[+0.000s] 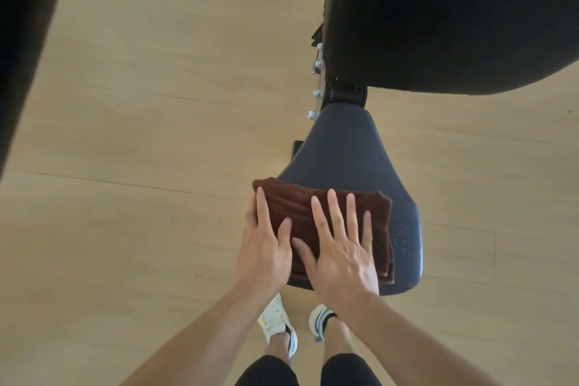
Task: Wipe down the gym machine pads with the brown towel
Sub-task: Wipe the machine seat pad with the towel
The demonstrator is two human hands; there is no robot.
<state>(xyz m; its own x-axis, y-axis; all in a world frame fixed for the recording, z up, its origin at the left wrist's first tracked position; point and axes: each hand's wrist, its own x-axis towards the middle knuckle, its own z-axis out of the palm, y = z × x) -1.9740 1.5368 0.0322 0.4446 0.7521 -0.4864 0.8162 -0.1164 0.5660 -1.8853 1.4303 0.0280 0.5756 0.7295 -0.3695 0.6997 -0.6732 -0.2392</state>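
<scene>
A folded brown towel (299, 210) lies on the near left part of the dark grey seat pad (344, 153) of the gym machine. My right hand (341, 247) presses flat on the towel with straight, spread fingers. My left hand (266, 244) holds the towel's left edge: its thumb lies on top, and the other fingers reach over that edge. A few water droplets dot the pad's right side, beside the towel. A large black back pad (454, 16) looms above and behind the seat.
Light wooden floor (141, 135) surrounds the machine. Silver bolts (316, 94) and a metal frame stick out at the seat's far left. A dark blurred shape (25, 25) fills the upper left. My two feet in white sneakers stand just below the seat.
</scene>
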